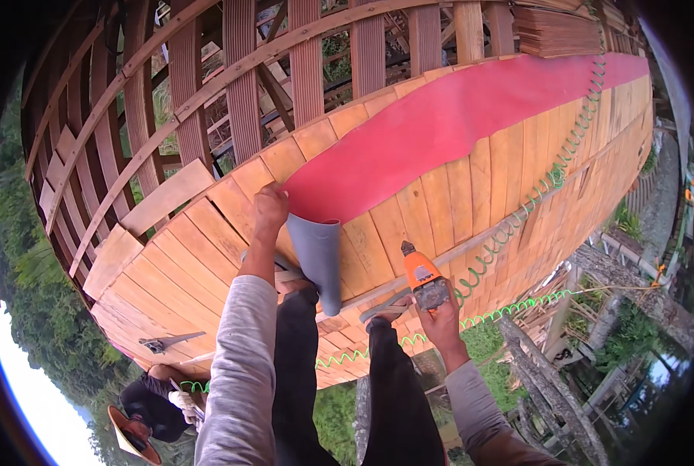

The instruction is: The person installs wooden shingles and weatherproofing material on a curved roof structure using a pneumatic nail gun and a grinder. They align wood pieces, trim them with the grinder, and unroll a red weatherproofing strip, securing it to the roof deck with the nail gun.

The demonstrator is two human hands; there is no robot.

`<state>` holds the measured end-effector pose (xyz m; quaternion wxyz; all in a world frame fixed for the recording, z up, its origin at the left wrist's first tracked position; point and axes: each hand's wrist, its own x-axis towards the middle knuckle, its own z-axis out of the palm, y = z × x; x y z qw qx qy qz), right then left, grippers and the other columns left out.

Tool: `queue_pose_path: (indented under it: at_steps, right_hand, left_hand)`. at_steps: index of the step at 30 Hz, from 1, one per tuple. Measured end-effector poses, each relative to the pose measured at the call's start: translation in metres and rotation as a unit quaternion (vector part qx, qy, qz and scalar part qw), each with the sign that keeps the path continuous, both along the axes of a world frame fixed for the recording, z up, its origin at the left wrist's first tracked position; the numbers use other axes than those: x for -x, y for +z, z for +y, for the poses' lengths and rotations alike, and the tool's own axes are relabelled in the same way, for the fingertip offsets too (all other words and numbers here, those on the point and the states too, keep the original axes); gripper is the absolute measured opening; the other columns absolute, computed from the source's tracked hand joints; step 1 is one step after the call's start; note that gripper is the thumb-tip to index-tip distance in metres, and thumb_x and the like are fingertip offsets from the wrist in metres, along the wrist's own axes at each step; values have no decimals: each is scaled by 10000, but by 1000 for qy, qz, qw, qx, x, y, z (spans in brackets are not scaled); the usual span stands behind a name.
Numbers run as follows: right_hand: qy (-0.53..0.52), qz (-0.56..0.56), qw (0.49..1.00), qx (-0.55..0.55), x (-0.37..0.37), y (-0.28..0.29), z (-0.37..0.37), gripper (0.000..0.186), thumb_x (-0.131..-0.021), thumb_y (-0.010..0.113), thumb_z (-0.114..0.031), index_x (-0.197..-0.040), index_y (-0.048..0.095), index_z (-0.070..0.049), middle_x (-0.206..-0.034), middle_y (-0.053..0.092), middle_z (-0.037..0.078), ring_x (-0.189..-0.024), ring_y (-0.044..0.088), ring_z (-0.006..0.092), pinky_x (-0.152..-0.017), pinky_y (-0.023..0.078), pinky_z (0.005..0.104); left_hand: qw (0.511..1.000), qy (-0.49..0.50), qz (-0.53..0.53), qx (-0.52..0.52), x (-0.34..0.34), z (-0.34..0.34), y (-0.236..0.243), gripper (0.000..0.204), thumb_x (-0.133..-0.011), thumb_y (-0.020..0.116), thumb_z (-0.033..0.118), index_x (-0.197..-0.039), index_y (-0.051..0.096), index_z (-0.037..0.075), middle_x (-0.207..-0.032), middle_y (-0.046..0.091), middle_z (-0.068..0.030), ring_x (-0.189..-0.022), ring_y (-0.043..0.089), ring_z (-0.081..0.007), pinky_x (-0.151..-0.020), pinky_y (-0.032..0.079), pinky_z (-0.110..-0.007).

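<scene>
A long red sheet [409, 144] with a grey underside lies across the wooden shingles [405, 217] of a curved roof. Its near end is rolled over into a grey curl [316, 260]. My left hand [272, 208] is closed on the sheet's corner beside that roll. In my right hand [440, 314] is an orange air nailer [423, 272] with a dark nose, held just above the shingles and apart from the sheet. A green coiled air hose [483, 260] runs from near the nailer up toward the far right.
My feet rest on a wooden batten [460, 255]. Open slats [246, 109] with gaps lie beyond the shingles. Stacked shingles [557, 33] sit at the far right. A metal tool [172, 342] lies at left, near a person in a conical hat [133, 436]. Below are logs [553, 388].
</scene>
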<state>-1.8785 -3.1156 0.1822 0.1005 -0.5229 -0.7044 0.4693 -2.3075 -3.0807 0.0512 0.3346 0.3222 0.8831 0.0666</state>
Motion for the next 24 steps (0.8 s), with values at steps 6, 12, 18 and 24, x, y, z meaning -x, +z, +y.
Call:
queue_pose_path:
  at_steps: [6,12,18,24]
  right_hand:
    - [33,5,999,-23,-7,7,2,369,-831,721,-10,-1193,663,25,-1243,610,210,-1126,646,398,-944,527,454]
    - [69,-45,997,10,-32,6,-15,544,-804,693,36,-1337,591,5,-1337,592,235,-1246,600,446,-1034,529,479]
    - [28,-23,999,4,-29,-3,-19,394,-820,726,18,-1206,648,9,-1285,609,221,-1184,618,412,-984,523,465]
    - [11,32,999,2,22,-25,11,274,-868,732,6,-1132,662,23,-1242,640,201,-1070,672,367,-890,547,437]
  left_hand:
    - [960,-150,233,-46,15,9,49,171,-913,767,299,-976,791,141,-1690,289,-179,-1586,214,-376,-1220,268,-632]
    - [948,-223,10,-228,98,2,4,206,-931,753,242,-905,704,44,-1631,409,-216,-1507,362,-462,-1243,318,-500]
    - [936,-224,22,-269,97,21,0,161,-879,769,134,-927,691,1,-1104,692,-193,-1035,655,-417,-931,508,-498]
    - [954,-265,11,-143,113,43,12,190,-857,780,113,-953,671,-10,-997,688,-185,-972,670,-417,-868,534,-479]
